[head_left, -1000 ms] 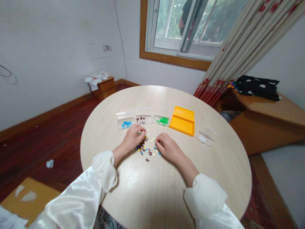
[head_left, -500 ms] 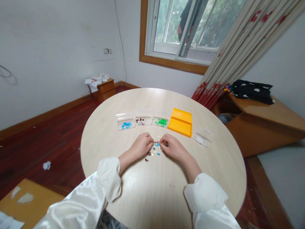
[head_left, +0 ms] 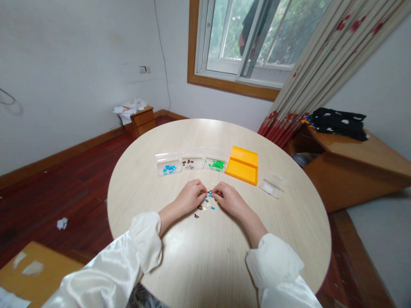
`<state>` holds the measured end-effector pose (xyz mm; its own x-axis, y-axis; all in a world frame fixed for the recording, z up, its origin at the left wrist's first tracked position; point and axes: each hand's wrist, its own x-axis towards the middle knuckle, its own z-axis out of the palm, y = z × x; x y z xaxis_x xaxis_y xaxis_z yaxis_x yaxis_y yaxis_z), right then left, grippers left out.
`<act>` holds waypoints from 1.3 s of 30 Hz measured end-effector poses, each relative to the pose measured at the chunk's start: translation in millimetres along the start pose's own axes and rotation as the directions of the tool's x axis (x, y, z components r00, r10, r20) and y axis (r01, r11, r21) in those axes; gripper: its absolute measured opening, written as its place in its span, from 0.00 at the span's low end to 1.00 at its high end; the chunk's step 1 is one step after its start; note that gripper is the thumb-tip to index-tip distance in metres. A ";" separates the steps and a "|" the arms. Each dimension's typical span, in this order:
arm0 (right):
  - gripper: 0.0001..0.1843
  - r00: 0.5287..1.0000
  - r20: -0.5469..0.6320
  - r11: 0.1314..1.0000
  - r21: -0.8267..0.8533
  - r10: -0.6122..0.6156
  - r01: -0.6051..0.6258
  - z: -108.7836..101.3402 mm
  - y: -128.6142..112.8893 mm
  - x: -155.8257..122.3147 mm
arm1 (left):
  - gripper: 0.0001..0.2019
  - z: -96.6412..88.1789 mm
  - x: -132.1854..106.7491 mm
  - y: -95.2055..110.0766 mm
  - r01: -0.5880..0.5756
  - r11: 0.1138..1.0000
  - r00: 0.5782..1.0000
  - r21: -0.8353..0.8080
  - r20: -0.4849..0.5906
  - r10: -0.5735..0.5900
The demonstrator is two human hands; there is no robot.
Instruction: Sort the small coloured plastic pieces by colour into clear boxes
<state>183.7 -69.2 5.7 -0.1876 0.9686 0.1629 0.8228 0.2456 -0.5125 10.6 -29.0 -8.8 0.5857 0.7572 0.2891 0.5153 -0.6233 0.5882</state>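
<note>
Small blue, brown and pale yellow pieces, like tiny building bricks, lie in a loose pile on the round table (head_left: 192, 265). My left hand (head_left: 192, 194) is at the pile's left side, fingers curled and thumb pressed in. My right hand (head_left: 228, 196) comes in from the right, thumb and index finger pinched close to the left fingertips. What either pinch holds is too small to make out. Near me lie a blue piece (head_left: 212, 208), a pale yellow piece (head_left: 204, 208) and a brown piece (head_left: 196, 216).
Beyond my hands stand clear boxes with blue pieces (head_left: 169, 168), brown pieces (head_left: 188, 163) and green pieces (head_left: 217, 165). An open yellow case (head_left: 242, 172) is beside them. Farther right sits another clear box (head_left: 270, 188). Behind are a window and a curtain (head_left: 298, 85).
My right hand has shifted slightly left, closer to my left hand and over the pile. My left hand stays nearly where it was. The boxes have not moved on the table.
</note>
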 end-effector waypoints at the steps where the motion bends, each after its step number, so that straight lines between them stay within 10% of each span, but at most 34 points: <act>1: 0.05 1.000 0.006 1.000 0.009 0.006 -0.006 -0.1 0.0 0.0 | 0.04 -0.3 -0.1 0.0 0.002 1.000 1.000 0.000 0.002 -0.002; 39: 0.06 0.978 -0.119 0.977 0.104 -0.172 0.185 2.5 -15.5 -0.9 | 0.07 -13.5 -3.7 -3.1 -0.119 0.981 0.992 -0.152 -0.059 0.111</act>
<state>169.8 -73.8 11.4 -0.2615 0.9003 0.3481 0.7137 0.4231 -0.5582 -1.6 -27.3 -1.4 0.6016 0.6936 0.3963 0.3414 -0.6718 0.6574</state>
